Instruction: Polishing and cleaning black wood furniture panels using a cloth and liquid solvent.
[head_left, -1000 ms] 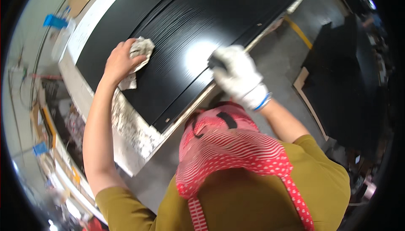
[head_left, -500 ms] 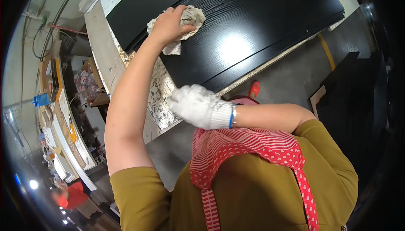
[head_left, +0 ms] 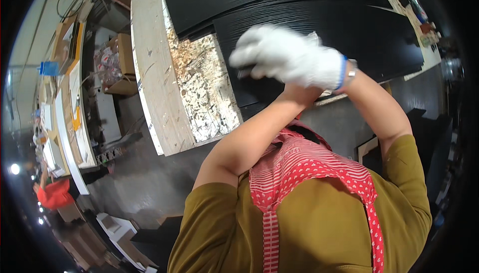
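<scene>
My right hand (head_left: 279,56), in a white knitted glove, is blurred above the black wood-grained board (head_left: 369,36). Its smeared fingers do not show whether they hold anything. Beneath the glove my left forearm (head_left: 264,128) reaches in from below, and my left hand is almost wholly hidden. Bits of a crumpled whitish cloth (head_left: 325,93) peek out beside the wrist and past the glove. Another black board (head_left: 199,6) lies at the far left of this one, slightly overlapped.
The boards rest on a paint-spattered worktable (head_left: 204,93) with a pale plank (head_left: 154,68) along its left side. Small bottles (head_left: 429,31) stand at its far right corner. Leftward are a cardboard box (head_left: 124,56) and a cluttered bench; a person in red (head_left: 54,194) is farther off.
My left hand has moved from the boards' left part toward the right and nearer to me. My gloved right hand has risen over it. The view has shifted left.
</scene>
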`<state>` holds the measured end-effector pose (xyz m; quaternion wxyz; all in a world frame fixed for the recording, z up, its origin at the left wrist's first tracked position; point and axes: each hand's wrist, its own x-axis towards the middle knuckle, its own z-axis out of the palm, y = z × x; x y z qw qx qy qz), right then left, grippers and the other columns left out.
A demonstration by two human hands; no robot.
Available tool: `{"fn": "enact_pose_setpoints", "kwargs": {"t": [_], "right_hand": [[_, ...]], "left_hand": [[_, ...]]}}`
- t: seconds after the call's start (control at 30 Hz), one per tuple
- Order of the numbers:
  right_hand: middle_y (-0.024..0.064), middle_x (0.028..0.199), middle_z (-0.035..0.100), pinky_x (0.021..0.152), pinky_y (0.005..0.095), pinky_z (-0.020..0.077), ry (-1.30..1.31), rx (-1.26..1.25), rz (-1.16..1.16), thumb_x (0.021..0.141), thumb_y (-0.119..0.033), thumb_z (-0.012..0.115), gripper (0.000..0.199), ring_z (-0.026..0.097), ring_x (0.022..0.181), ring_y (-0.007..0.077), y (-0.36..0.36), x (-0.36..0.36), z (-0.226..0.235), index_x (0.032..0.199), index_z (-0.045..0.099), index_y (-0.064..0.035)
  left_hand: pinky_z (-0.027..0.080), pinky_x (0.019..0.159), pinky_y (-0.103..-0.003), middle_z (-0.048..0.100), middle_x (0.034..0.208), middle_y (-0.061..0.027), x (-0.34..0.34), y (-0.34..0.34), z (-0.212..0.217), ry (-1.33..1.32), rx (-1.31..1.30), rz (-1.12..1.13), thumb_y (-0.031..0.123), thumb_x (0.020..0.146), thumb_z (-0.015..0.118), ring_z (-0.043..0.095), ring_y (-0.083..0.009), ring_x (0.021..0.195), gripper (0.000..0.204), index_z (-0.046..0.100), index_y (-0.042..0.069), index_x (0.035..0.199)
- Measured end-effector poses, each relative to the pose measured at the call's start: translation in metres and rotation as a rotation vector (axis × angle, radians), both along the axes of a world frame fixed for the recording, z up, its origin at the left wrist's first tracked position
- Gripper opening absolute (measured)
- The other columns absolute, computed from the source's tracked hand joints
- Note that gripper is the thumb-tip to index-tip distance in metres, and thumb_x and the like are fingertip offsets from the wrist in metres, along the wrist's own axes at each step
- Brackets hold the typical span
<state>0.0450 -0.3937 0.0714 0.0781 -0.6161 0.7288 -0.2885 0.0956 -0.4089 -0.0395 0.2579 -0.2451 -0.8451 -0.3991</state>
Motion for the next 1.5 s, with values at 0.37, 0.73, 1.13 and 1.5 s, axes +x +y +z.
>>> {"fn": "enact_pose_setpoints", "kwargs": {"t": [0.37,0.73,1.13,1.5], "right_hand": [[0.0091,0.095,0.069,0.068,0.0438,0.0574,0.055,0.518,0.089,0.083,-0.019,0.066,0.016,0.070,0.090,0.0333,-0.089,-0.010,-0.018,0.094,0.076,-0.0205],[0.0122,0.102,0.070,0.079,0.0452,0.0565,0.303,0.499,0.366,0.088,-0.015,0.062,0.024,0.070,0.097,0.0340,-0.117,-0.094,-0.027,0.108,0.074,-0.0177],[0.0157,0.123,0.062,0.098,0.0460,0.0533,0.011,0.362,-0.528,0.096,-0.037,0.063,0.033,0.063,0.115,0.0362,-0.102,-0.092,-0.016,0.120,0.071,-0.0151],[0.0196,0.120,0.062,0.097,0.0465,0.0525,-0.016,0.381,-0.757,0.096,-0.033,0.063,0.031,0.063,0.112,0.0386,-0.021,-0.106,-0.030,0.116,0.072,-0.0107]], "left_hand": [[0.038,0.112,-0.045,0.061,0.132,-0.0127,0.009,0.004,-0.002,-0.341,-0.270,0.084,0.047,0.086,0.071,0.054,-0.0325,0.128,0.052,0.066,0.013,0.124],[0.042,0.101,-0.050,0.055,0.131,-0.0124,0.012,-0.006,0.017,-0.330,-0.237,0.052,0.032,0.069,0.084,0.053,-0.0312,0.124,0.070,0.060,0.016,0.132],[0.038,0.105,-0.055,0.055,0.133,-0.0112,0.012,-0.003,0.002,-0.233,-0.334,0.060,0.042,0.077,0.077,0.050,-0.0293,0.127,0.064,0.061,0.014,0.132],[0.036,0.107,-0.054,0.054,0.133,-0.0120,0.011,-0.004,0.011,-0.380,-0.420,0.040,0.040,0.076,0.080,0.048,-0.0292,0.129,0.062,0.061,0.017,0.131]]}}
